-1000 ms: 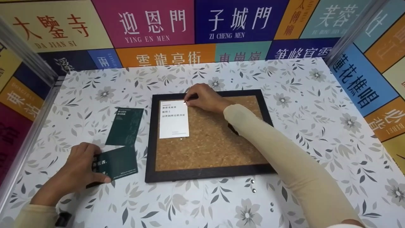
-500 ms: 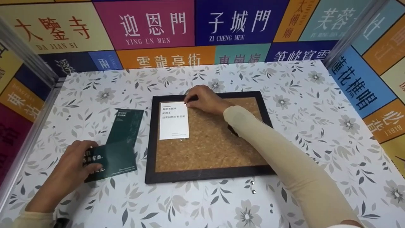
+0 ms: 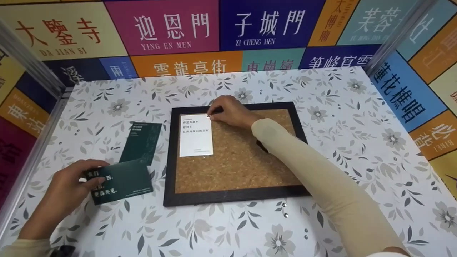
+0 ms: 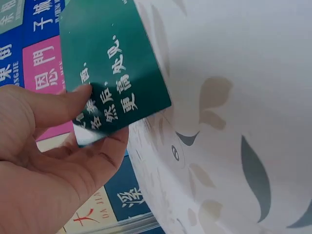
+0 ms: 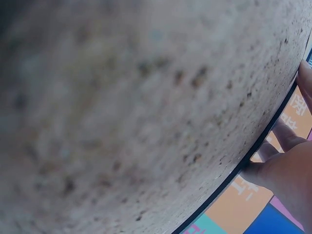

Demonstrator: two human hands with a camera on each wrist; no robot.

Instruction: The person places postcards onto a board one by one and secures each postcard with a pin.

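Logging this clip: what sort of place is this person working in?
Probably an indoor booth or partitioned workstation, though its wider setting isn't shown. Colourful wall panels with large Chinese lettering enclose the back and sides, silvery posts mark the corners, and a floral-patterned table fills the space between.

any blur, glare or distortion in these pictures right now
Head view: fairly even light, cork board and black frame clear, but bottom print on the white card too small to read; left wrist view: pale glare on the held green card, lower left corner; right wrist view: cork board heavily blurred at left, frame edge bowed.
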